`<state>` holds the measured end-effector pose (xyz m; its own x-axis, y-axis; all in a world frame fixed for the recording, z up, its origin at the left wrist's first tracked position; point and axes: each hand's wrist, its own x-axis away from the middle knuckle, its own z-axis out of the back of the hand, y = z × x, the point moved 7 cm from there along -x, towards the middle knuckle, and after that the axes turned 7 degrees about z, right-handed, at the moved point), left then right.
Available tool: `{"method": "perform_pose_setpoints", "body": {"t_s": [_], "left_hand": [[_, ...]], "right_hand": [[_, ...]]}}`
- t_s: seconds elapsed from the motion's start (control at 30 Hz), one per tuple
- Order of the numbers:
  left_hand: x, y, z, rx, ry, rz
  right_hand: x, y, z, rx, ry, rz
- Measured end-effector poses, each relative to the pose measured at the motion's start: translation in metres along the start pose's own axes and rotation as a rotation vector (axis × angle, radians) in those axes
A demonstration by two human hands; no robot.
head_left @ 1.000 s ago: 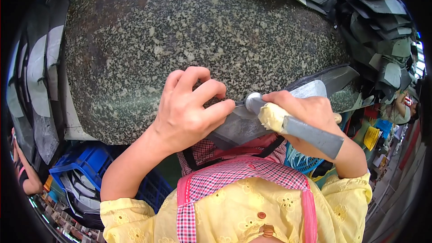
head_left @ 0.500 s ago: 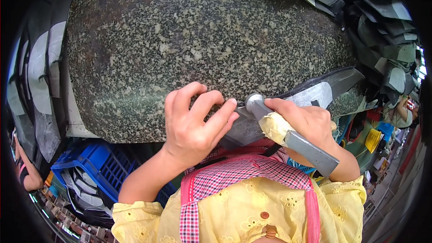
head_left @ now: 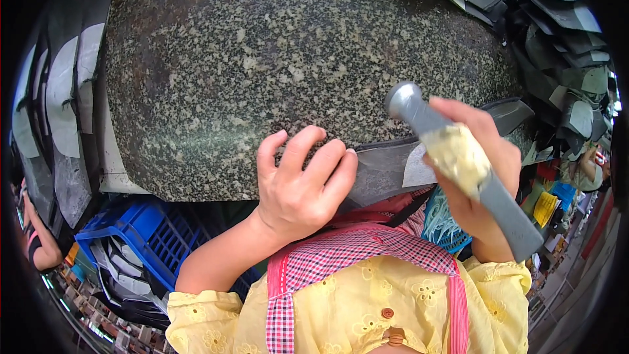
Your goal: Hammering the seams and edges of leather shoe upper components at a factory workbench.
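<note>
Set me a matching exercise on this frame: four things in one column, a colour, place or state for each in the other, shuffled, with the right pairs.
1. hammer
2. slab
3. crate
4. left hand

A. blue, at lower left
B. fingers bent, near the slab's near edge
C. held in the right hand
D. speckled dark and pale

Pairs: 1-C, 2-D, 3-A, 4-B

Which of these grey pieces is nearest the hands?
The grey piece lying along the near edge of the stone slab; the others are piled at the sides or sit in the blue crate.
</note>
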<state>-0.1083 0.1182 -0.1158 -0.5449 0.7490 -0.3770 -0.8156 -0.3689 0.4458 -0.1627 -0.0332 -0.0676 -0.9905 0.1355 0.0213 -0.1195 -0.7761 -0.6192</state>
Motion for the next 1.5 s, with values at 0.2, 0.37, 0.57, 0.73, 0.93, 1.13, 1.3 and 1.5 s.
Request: {"method": "perform_pose_setpoints", "body": {"t_s": [0.2, 0.37, 0.57, 0.73, 0.93, 1.13, 1.3, 1.5], "left_hand": [[-0.004, 0.013, 0.001, -0.138, 0.012, -0.080], [-0.004, 0.013, 0.003, -0.113, 0.036, -0.069], [0.004, -0.001, 0.001, 0.021, 0.002, 0.011], [0.015, -0.013, 0.006, 0.079, -0.034, 0.161], [0.004, -0.015, 0.010, 0.139, -0.014, 0.135], [-0.047, 0.059, -0.039, 0.157, -0.317, 0.015], [-0.098, 0.020, -0.011, 0.161, -0.481, 0.000], [0.001, -0.209, 0.171, -1.047, -0.029, 0.700]], "right_hand": [[-0.010, 0.006, 0.001, -0.045, 0.024, 0.055], [-0.006, -0.006, -0.026, 0.241, -0.335, 0.175], [0.000, -0.011, -0.030, 0.183, -0.236, 0.258], [-0.023, -0.007, -0.007, 0.323, -0.075, 0.294], [-0.008, -0.011, -0.019, 0.102, -0.222, 0.232], [0.053, 0.082, 0.042, -0.413, 0.494, -0.393], [0.116, 0.129, 0.074, -0.615, 0.741, -0.325], [0.089, 0.140, 0.041, -0.761, 0.530, -0.472]]}}
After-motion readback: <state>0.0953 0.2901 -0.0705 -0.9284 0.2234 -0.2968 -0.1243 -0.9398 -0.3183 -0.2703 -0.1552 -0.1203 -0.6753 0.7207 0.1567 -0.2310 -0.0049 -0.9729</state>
